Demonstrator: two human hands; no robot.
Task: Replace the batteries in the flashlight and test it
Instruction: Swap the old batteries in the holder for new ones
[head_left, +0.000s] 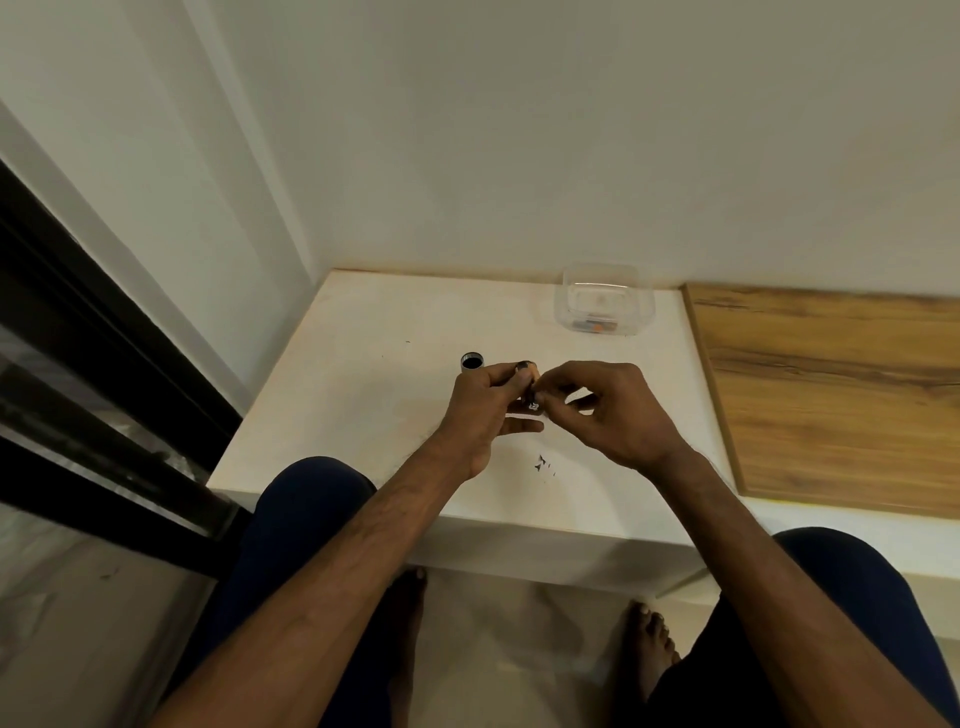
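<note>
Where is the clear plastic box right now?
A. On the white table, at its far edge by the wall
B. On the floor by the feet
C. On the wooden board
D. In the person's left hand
A: the clear plastic box sits on the white table near the wall, beyond both hands.

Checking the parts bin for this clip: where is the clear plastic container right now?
In the head view the clear plastic container sits at the far right corner of the white table, against the wall, beyond both hands.

Left hand (480, 410) and right hand (618, 410) meet, fingers pinched (forearms extended).
</note>
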